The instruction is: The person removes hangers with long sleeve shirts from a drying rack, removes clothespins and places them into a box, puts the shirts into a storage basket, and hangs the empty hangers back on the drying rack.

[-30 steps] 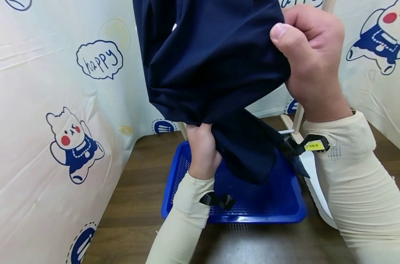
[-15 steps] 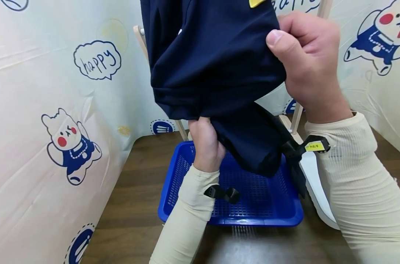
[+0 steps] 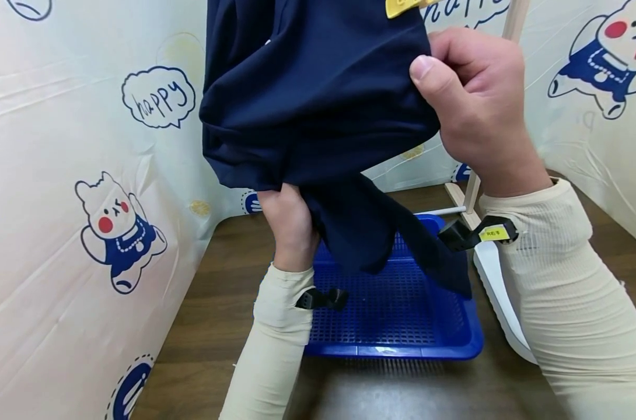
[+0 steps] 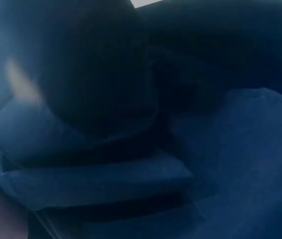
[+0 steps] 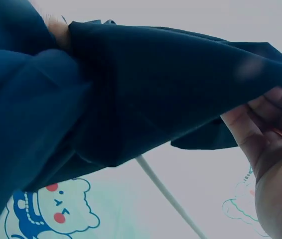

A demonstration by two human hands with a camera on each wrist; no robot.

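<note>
A navy garment [image 3: 318, 105] hangs in folds across the upper middle of the head view, its top cut off by the frame. At its right edge my right hand [image 3: 475, 99] pinches the cloth between thumb and curled fingers. My left hand [image 3: 289, 227] holds the gathered lower edge from below, its fingertips hidden in the fabric. Behind it, a loose flap and a narrow strip of the same cloth droop over the blue basket [image 3: 391, 351]. A yellow plastic piece [image 3: 399, 7] shows at the garment's upper right. Dark folds fill the left wrist view.
The basket stands on a brown wooden table [image 3: 202, 326]. To its right lies a white curved object [image 3: 499, 303], partly behind my right forearm. A wooden rack [image 3: 472, 192] with a white bar stands behind the basket. Printed cloth [image 3: 50, 204] covers the walls.
My left hand rises slightly, then shifts left with the garment's lower edge. My right hand moves a little left and down. The yellow piece comes into view, and the hanging flap swings left.
</note>
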